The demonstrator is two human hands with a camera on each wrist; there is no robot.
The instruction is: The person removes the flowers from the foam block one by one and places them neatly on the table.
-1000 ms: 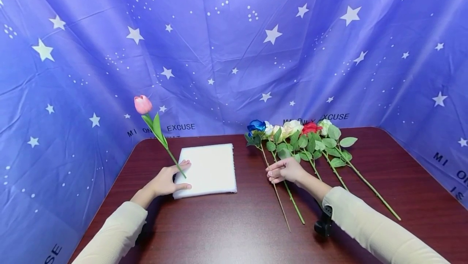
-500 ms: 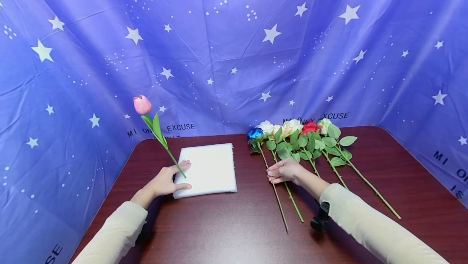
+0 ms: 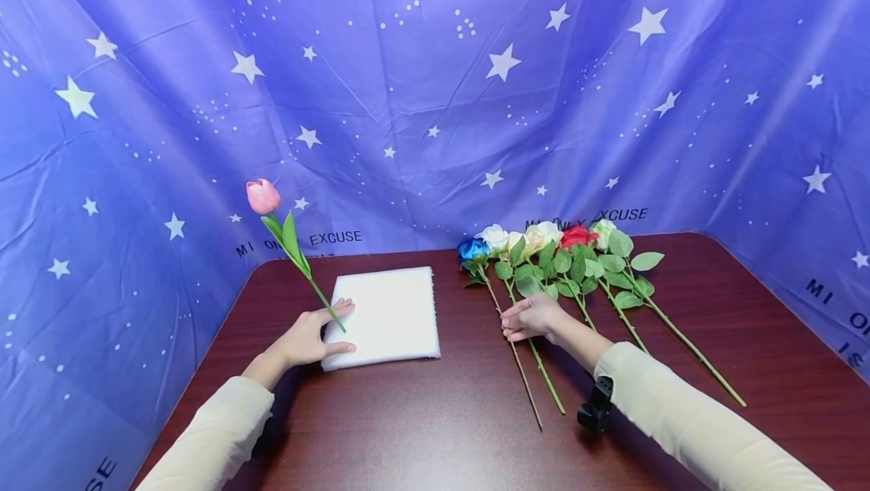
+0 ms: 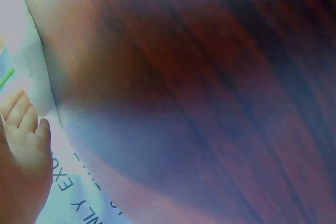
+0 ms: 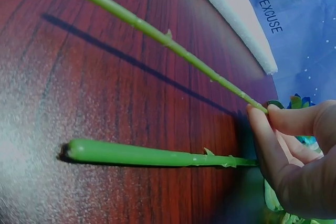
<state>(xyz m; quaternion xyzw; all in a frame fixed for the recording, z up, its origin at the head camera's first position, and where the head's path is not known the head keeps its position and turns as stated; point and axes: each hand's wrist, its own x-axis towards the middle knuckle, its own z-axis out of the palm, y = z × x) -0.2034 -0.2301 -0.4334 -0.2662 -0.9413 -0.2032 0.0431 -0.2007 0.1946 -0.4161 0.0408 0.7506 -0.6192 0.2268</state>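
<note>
In the head view my left hand point(image 3: 309, 334) rests on the left part of a white foam block point(image 3: 397, 313), thumb and fingers spread. A pink tulip point(image 3: 263, 196) stands tilted left in the foam, its stem rising between thumb and fingers. My right hand point(image 3: 533, 317) pinches the thin stem of a blue rose point(image 3: 472, 251). The right wrist view shows the thumb and index finger on this stem point(image 5: 178, 48), its cut end lifted over a shadow on the table. A thicker green stem point(image 5: 131, 153) lies below it. The left wrist view shows only part of my left hand point(image 4: 26, 145).
Right of the blue rose, several roses lie side by side, among them a white rose point(image 3: 495, 237), a cream rose point(image 3: 542, 236) and a red rose point(image 3: 578, 236). Their stems point toward the near right. A star-print curtain point(image 3: 421, 83) hangs behind the dark red table point(image 3: 408, 430).
The blue rose's head has dropped slightly and shifted left, uncovering the white rose behind it. My right hand has shifted a little right along with the stem. The left hand has stayed put.
</note>
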